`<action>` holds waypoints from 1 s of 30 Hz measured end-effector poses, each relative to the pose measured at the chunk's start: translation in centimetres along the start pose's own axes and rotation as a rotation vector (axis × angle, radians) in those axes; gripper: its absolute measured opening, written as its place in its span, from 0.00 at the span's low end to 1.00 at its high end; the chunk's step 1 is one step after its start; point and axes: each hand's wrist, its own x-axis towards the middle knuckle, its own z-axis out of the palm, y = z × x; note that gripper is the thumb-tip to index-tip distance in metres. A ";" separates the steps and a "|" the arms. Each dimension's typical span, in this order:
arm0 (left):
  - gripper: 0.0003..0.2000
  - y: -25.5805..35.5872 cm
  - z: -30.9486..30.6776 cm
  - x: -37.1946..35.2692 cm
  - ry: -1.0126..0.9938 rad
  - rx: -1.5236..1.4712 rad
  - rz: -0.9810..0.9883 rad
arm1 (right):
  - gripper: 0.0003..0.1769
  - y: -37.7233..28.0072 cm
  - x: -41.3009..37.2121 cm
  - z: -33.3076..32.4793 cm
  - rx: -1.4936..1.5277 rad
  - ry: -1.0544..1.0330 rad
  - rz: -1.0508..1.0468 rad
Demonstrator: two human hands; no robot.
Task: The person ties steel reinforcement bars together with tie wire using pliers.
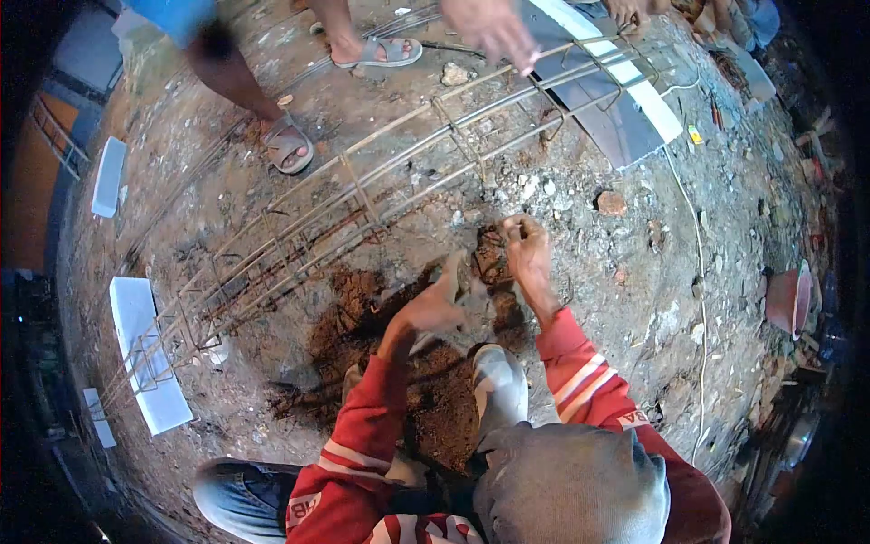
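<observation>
My left hand [433,306], somewhat blurred, is above the dug reddish soil [439,390], with a finger stretched up and nothing visible in it. To its right, my right hand [527,256] has its fingers curled together in a pinch; whatever they hold, if anything, is too small to make out. Ahead of both hands runs a long reinforcing-bar cage [362,195], made of thin rods tied with square stirrups. Neither hand touches it.
Another person's sandalled foot [288,145] stands beyond the cage, and a blurred hand [494,32] reaches near it. White blocks [149,354] lie at left, a dark panel with a white edge [625,127] at upper right. A cable [700,272] and a reddish bucket [787,301] are right.
</observation>
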 end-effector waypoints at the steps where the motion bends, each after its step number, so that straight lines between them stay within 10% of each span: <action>1: 0.52 -0.3 0.4 -0.2 0.097 0.172 0.099 | 0.10 0.9 0.7 -0.3 -0.045 0.062 -0.007; 6: 0.27 7.2 -0.6 -1.1 0.125 0.660 -0.029 | 0.06 -1.6 2.0 -2.1 0.056 -0.015 0.016; 11: 0.13 12.4 -2.4 3.0 1.004 0.877 0.286 | 0.19 -2.8 5.6 0.5 -0.006 0.031 -0.302; 18: 0.15 12.2 -2.9 7.2 0.993 0.781 0.106 | 0.08 -0.3 6.6 3.0 0.119 0.015 -0.447; 27: 0.08 12.7 2.3 6.2 1.273 0.759 0.516 | 0.10 0.4 6.7 3.6 0.642 -0.169 -0.245; 30: 0.11 11.3 0.4 7.8 1.387 0.888 0.381 | 0.10 2.1 8.1 3.1 0.125 -0.098 -0.409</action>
